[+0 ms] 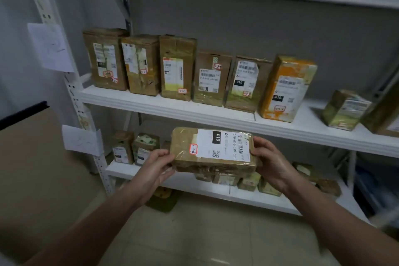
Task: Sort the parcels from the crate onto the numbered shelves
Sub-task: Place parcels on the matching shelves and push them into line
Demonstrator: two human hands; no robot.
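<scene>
My left hand (158,163) and right hand (271,162) each grip a short end of the parcel (213,151), fingers curled round its edges. It hangs flat, label up, long axis left to right. Just beyond lies the lower shelf (269,201). Farther up, the middle shelf (172,106) carries upright parcels (177,67).

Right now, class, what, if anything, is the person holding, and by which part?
A parcel, held by its two short ends: the left hand grips the left end and the right hand grips the right end.
</scene>
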